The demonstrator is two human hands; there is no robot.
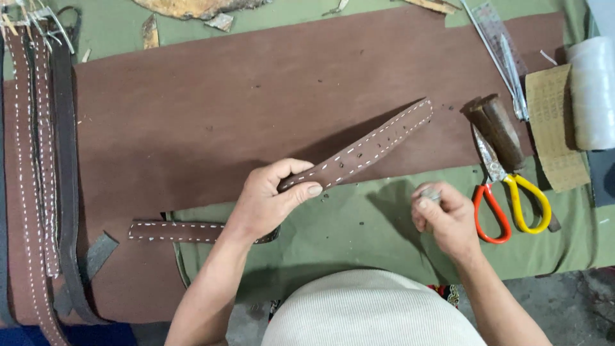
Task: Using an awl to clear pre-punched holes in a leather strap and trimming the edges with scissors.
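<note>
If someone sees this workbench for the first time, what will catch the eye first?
First, the brown stitched leather strap at the centre, held up at an angle by the left hand over a large brown leather sheet. Next, the scissors with one orange and one yellow handle, lying at the right, beside the right hand, which pinches something small.

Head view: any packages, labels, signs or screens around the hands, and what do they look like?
No signs or screens.
Tan sheet, printed with rows of small marks: flat rectangle at the right, beside the scissors.
White wrapped roll: cylinder at the right edge, on the sheet's far side.
</note>
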